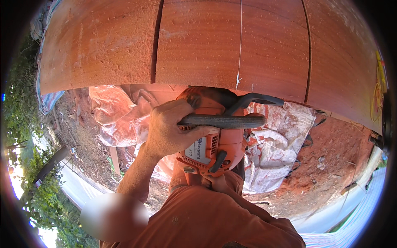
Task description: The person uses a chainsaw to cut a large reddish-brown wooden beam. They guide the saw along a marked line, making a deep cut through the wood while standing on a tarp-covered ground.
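An orange chainsaw [198, 153] is upright at the near edge of a large reddish wooden slab [198, 49], its front touching or just short of that edge. Its bar and chain are out of sight. My left hand [167, 128] wraps round the black front handle [223, 120], thumb below and fingers over it. A black hand guard [254, 99] sticks out ahead of the handle. My right hand [214, 182] is closed at the rear of the saw, close to my body, mostly covered by the saw's housing. Sawdust coats the slab and my left hand.
Two dark straight cuts [155, 45] run through the slab, with a white string [240, 45] stretched between them. Dusty white sacks [277, 144] and a plastic sheet [120, 111] lie on the ground below. A yellow cord [377, 99] hangs at the far right; greenery [25, 82] stands left.
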`<state>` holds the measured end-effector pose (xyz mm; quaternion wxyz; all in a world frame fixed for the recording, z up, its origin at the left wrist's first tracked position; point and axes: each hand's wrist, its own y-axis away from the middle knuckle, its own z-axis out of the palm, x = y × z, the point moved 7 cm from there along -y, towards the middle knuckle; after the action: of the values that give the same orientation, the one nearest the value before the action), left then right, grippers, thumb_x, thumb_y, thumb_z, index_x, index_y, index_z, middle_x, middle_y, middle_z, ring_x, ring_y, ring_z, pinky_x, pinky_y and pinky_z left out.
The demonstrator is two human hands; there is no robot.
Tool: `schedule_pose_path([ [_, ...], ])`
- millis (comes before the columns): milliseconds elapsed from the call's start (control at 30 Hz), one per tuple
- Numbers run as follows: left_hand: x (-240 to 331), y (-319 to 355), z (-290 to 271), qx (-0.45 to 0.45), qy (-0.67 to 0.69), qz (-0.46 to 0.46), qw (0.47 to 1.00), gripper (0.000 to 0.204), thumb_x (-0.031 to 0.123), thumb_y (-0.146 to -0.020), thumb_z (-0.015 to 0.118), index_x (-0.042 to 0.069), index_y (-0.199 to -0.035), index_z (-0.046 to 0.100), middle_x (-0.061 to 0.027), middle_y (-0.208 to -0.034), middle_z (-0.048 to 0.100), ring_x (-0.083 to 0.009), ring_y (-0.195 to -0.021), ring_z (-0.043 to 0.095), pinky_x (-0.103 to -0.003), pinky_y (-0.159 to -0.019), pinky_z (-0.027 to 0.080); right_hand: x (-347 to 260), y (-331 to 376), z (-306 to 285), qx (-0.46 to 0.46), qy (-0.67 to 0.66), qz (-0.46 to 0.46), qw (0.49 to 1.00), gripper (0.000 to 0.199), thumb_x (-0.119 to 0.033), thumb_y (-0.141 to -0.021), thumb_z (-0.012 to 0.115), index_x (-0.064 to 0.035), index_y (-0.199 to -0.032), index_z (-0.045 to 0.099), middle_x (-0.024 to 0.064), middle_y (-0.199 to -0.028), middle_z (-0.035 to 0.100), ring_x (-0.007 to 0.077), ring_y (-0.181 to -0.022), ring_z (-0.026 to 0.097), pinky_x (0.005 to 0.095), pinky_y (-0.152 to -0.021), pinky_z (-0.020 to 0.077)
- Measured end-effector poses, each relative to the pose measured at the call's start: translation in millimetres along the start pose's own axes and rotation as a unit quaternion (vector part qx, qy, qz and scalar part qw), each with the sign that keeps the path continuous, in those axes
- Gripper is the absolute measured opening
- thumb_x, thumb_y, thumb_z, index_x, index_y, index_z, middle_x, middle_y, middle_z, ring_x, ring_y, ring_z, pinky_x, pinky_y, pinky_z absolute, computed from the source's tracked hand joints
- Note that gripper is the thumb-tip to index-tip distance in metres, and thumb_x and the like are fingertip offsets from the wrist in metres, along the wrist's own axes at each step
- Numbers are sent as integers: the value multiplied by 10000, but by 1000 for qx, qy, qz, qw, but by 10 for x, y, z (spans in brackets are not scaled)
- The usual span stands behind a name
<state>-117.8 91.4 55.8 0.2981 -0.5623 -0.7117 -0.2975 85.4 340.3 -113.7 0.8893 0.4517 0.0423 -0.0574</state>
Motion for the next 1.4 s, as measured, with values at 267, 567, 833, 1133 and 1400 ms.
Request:
schedule_pose_path([
  [267, -2, 1, -4, 21, 19, 3, 1000, 523, 340, -640, 961, 18, -638, 548, -97, -572, 476, -213, -482, 467, -349, -459, 361, -10, -3, -32, 3, -7, 11, 1000, 95, -98, -971, 665, -39, -970, 591, 22, -642, 527, 109, -527, 472, 279, -489, 350],
  [567, -5, 27, 10, 28, 19, 4, 999, 544, 370, -639, 956, 26, -633, 535, -95, -574, 477, -217, -489, 488, -355, -465, 370, -27, 21, -58, 7, 8, 6, 1000, 114, -123, -976, 669, -40, -946, 596, 21, -636, 526, 110, -528, 476, 277, -489, 350],
  [833, -12, 36, 7, 23, 19, -4, 1000, 527, 369, -632, 957, 7, -673, 577, -98, -590, 488, -221, -496, 504, -355, -469, 382, -74, 21, -43, -9, 12, 6, 1000, 106, -100, -964, 686, -25, -976, 613, 15, -615, 520, 114, -513, 479, 279, -491, 364],
  [1133, 7, 35, 16, 29, 20, 2, 999, 530, 387, -639, 951, -5, -695, 598, -98, -604, 502, -222, -497, 525, -352, -468, 389, -121, 52, -58, 18, 19, 6, 1000, 118, -99, -957, 697, -24, -969, 606, 23, -620, 533, 118, -514, 488, 280, -491, 362],
  [1400, 21, 44, 10, 24, 9, -6, 1000, 524, 390, -639, 951, -13, -720, 627, -96, -600, 502, -211, -495, 521, -349, -466, 390, -104, 56, -84, 12, 13, 9, 1000, 111, -94, -962, 683, -30, -953, 593, 19, -616, 514, 124, -519, 486, 280, -497, 365],
])
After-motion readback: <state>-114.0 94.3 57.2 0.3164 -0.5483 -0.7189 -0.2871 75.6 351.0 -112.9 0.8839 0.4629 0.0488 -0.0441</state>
